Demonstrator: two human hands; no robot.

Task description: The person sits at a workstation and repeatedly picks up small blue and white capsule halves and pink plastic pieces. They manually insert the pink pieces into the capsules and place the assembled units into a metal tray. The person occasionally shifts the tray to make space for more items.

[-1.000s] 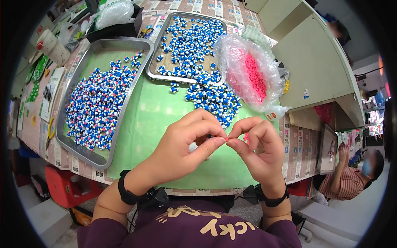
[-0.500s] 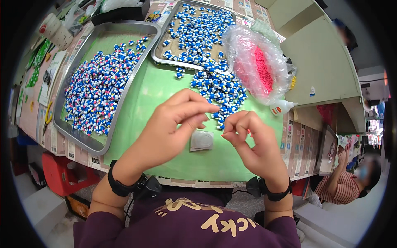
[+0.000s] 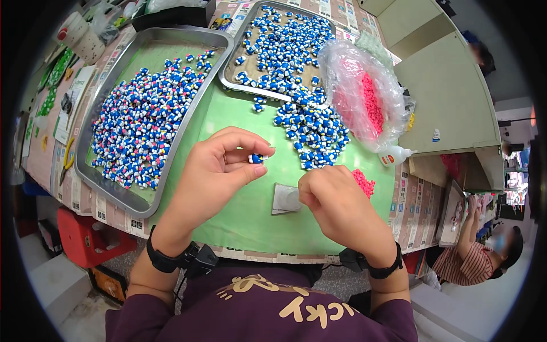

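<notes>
My left hand (image 3: 219, 162) pinches a small blue-and-white figure piece (image 3: 257, 159) between thumb and fingers, over the green mat (image 3: 228, 228). My right hand (image 3: 345, 199) is closed, back of the hand up, its fingertips lowered at the edge of a small pale square pad (image 3: 283, 200). Whatever those fingertips hold, if anything, is hidden from view. Just beyond the right hand lies a little heap of pink bits (image 3: 363, 183), partly covered by it. A loose pile of similar blue-and-white pieces (image 3: 317, 135) spreads ahead of both hands.
Two metal trays of pieces stand at the left (image 3: 154, 196) and the back (image 3: 242, 85). A clear bag of pink bits (image 3: 356, 97) and a white bottle (image 3: 394, 155) are at the right. Yellow-handled pliers (image 3: 68, 154) lie far left. Another person (image 3: 476, 251) sits at right.
My left hand has drawn back from the pile and turned, now showing a blue-and-white piece in its fingers. My right hand has turned knuckles-up and lowered to the pad, uncovering the pink heap.
</notes>
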